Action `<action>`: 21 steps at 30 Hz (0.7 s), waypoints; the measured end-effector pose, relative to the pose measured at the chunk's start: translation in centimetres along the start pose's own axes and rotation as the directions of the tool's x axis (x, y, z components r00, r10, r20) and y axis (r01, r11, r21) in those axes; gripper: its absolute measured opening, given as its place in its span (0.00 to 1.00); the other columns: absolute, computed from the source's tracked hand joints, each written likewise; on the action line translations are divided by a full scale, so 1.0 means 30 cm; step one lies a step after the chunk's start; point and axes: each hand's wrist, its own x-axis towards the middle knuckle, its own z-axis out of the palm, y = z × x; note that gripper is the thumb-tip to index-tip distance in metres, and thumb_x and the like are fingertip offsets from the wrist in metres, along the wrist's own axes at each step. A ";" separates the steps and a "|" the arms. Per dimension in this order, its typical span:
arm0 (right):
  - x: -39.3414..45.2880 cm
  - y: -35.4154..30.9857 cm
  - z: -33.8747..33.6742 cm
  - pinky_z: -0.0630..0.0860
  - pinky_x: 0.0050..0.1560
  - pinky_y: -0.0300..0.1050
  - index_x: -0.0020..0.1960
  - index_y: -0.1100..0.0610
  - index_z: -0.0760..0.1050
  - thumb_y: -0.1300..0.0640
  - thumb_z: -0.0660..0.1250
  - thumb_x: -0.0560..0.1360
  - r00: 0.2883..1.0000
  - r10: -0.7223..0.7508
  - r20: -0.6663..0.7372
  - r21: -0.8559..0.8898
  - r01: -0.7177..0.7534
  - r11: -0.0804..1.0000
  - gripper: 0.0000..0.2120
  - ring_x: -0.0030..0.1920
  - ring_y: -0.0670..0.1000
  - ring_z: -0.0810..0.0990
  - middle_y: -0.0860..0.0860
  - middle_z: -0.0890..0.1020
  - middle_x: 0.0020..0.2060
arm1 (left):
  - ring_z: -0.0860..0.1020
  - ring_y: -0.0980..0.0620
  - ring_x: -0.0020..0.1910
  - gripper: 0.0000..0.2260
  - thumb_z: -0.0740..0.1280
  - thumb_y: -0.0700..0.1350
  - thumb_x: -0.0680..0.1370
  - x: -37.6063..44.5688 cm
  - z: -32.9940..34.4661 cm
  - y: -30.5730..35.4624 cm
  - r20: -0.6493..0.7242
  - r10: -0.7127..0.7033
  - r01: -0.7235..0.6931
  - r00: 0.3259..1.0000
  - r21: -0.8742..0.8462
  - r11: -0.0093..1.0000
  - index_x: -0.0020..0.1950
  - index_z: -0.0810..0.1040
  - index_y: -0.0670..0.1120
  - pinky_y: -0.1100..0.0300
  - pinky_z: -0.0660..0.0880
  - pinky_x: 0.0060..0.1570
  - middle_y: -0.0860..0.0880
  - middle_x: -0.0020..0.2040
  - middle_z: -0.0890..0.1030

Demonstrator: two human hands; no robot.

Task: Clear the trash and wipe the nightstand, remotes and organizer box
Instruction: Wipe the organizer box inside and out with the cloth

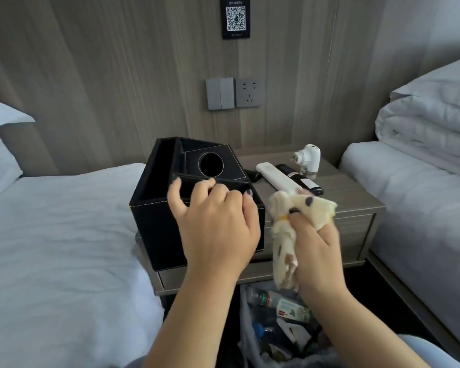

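Now my left hand (214, 221) grips the near rim of the black organizer box (154, 224), which stands at the left front of the nightstand (356, 205), while my right hand (314, 251) is clenched round the bunched cream cloth (295, 216) just beside it (remotes (279, 176) lie behind). Best to brace the box firmly and drag the cloth along each wall, then inside the compartments

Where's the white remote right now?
In the head view, the white remote lies on the nightstand, right of the organizer box, beside the black remote, its near end behind the cloth.
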 end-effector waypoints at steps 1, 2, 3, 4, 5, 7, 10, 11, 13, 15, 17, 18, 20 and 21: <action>0.023 0.003 -0.011 0.73 0.46 0.47 0.58 0.52 0.75 0.61 0.60 0.77 0.998 -0.019 -0.057 0.009 0.019 1.000 0.12 0.44 0.47 0.79 0.49 0.81 0.44 | 0.80 0.48 0.47 0.17 0.61 0.48 0.78 -0.002 0.014 -0.014 -0.050 0.028 -0.028 0.998 -0.003 1.000 0.29 0.74 0.48 0.44 0.59 0.65 0.54 0.29 0.77; 0.043 -0.009 -0.018 0.73 0.46 0.49 0.59 0.54 0.73 0.61 0.59 0.77 0.993 -0.038 -0.115 0.010 0.040 0.999 0.11 0.44 0.48 0.79 0.51 0.80 0.45 | 0.80 0.49 0.44 0.19 0.62 0.47 0.78 0.000 0.023 -0.038 -0.112 0.041 -0.043 0.993 -0.013 0.999 0.26 0.71 0.48 0.47 0.61 0.61 0.54 0.27 0.75; 0.065 -0.027 -0.021 0.72 0.43 0.48 0.55 0.58 0.73 0.61 0.59 0.78 0.987 -0.069 -0.147 -0.006 0.068 0.998 0.08 0.40 0.47 0.78 0.50 0.79 0.40 | 0.79 0.49 0.40 0.20 0.63 0.46 0.77 0.005 0.025 -0.067 -0.177 0.033 -0.039 0.984 -0.031 0.999 0.25 0.68 0.47 0.49 0.61 0.57 0.54 0.25 0.73; 0.086 -0.056 -0.016 0.72 0.39 0.46 0.50 0.59 0.73 0.62 0.59 0.79 0.986 -0.106 -0.130 -0.026 0.104 0.994 0.05 0.34 0.46 0.77 0.49 0.78 0.33 | 0.78 0.50 0.37 0.21 0.63 0.45 0.76 0.010 0.026 -0.098 -0.243 0.023 -0.038 0.970 -0.058 0.998 0.23 0.66 0.47 0.51 0.61 0.54 0.54 0.23 0.72; 0.106 -0.091 -0.002 0.72 0.32 0.43 0.44 0.59 0.72 0.63 0.58 0.79 0.985 -0.154 -0.078 -0.047 0.151 0.987 0.06 0.27 0.45 0.75 0.48 0.76 0.26 | 0.79 0.50 0.35 0.21 0.63 0.43 0.75 0.015 0.027 -0.130 -0.292 0.013 -0.043 0.956 -0.096 0.994 0.21 0.65 0.46 0.51 0.60 0.52 0.54 0.21 0.71; 0.158 -0.152 0.049 0.68 0.20 0.37 0.40 0.63 0.71 0.66 0.57 0.79 0.948 -0.282 0.150 -0.095 0.297 0.950 0.10 0.18 0.48 0.71 0.52 0.72 0.19 | 0.80 0.51 0.35 0.22 0.63 0.40 0.73 0.016 0.028 -0.183 -0.332 0.018 -0.075 0.943 -0.160 0.984 0.20 0.62 0.45 0.51 0.60 0.51 0.54 0.19 0.68; 0.243 -0.174 0.179 0.72 0.26 0.40 0.46 0.61 0.78 0.67 0.61 0.77 0.774 -0.389 0.500 -0.225 0.550 0.805 0.07 0.24 0.50 0.78 0.57 0.79 0.30 | 0.80 0.51 0.35 0.21 0.63 0.39 0.71 0.016 0.026 -0.210 -0.350 0.044 -0.120 0.936 -0.198 0.973 0.20 0.60 0.44 0.51 0.61 0.50 0.53 0.19 0.66; 0.271 -0.166 0.222 0.76 0.33 0.44 0.47 0.59 0.79 0.67 0.63 0.75 0.706 -0.374 0.601 -0.266 0.618 0.740 0.07 0.31 0.50 0.81 0.55 0.81 0.35 | 0.80 0.51 0.35 0.21 0.63 0.39 0.71 0.014 0.028 -0.210 -0.349 0.050 -0.125 0.936 -0.194 0.973 0.20 0.60 0.44 0.51 0.61 0.50 0.53 0.19 0.66; 0.323 -0.144 0.286 0.77 0.46 0.51 0.47 0.62 0.80 0.68 0.64 0.72 0.544 -0.290 0.787 -0.285 0.738 0.612 0.08 0.43 0.51 0.82 0.54 0.82 0.43 | 0.81 0.52 0.36 0.21 0.63 0.39 0.72 0.011 0.032 -0.211 -0.347 0.072 -0.144 0.935 -0.186 0.972 0.21 0.60 0.44 0.51 0.61 0.49 0.53 0.19 0.66; 0.371 -0.144 0.318 0.77 0.50 0.53 0.48 0.62 0.81 0.67 0.65 0.72 0.469 -0.152 0.870 -0.305 0.754 0.582 0.08 0.47 0.52 0.82 0.54 0.83 0.45 | 0.81 0.52 0.36 0.21 0.63 0.39 0.72 0.009 0.037 -0.216 -0.350 0.092 -0.165 0.932 -0.186 0.969 0.21 0.60 0.45 0.50 0.62 0.49 0.53 0.19 0.65; 0.412 -0.143 0.329 0.78 0.50 0.53 0.48 0.61 0.81 0.63 0.66 0.71 0.429 -0.069 0.901 -0.315 0.753 0.578 0.08 0.46 0.52 0.83 0.53 0.84 0.44 | 0.81 0.53 0.37 0.21 0.63 0.40 0.72 0.009 0.039 -0.216 -0.358 0.095 -0.173 0.929 -0.194 0.966 0.21 0.59 0.46 0.50 0.62 0.49 0.53 0.19 0.63; 0.424 -0.142 0.334 0.78 0.50 0.53 0.48 0.61 0.81 0.61 0.65 0.70 0.395 -0.067 0.916 -0.293 0.775 0.560 0.09 0.47 0.52 0.83 0.52 0.84 0.45 | 0.82 0.53 0.37 0.21 0.63 0.40 0.72 0.009 0.040 -0.212 -0.361 0.094 -0.175 0.928 -0.197 0.965 0.21 0.59 0.46 0.50 0.61 0.49 0.53 0.19 0.62; 0.464 -0.136 0.344 0.77 0.52 0.51 0.49 0.60 0.82 0.64 0.65 0.67 0.328 -0.064 0.943 -0.252 0.825 0.505 0.12 0.49 0.51 0.82 0.50 0.84 0.47 | 0.82 0.54 0.37 0.21 0.63 0.40 0.72 0.009 0.042 -0.208 -0.367 0.095 -0.178 0.925 -0.198 0.964 0.21 0.59 0.47 0.50 0.61 0.49 0.53 0.19 0.62; 0.502 -0.131 0.349 0.77 0.53 0.51 0.50 0.59 0.83 0.67 0.66 0.66 0.328 -0.044 0.944 -0.272 0.845 0.459 0.14 0.51 0.51 0.82 0.50 0.84 0.48 | 0.82 0.54 0.37 0.21 0.63 0.40 0.72 0.008 0.043 -0.208 -0.369 0.096 -0.180 0.925 -0.201 0.963 0.21 0.59 0.47 0.50 0.61 0.48 0.53 0.19 0.62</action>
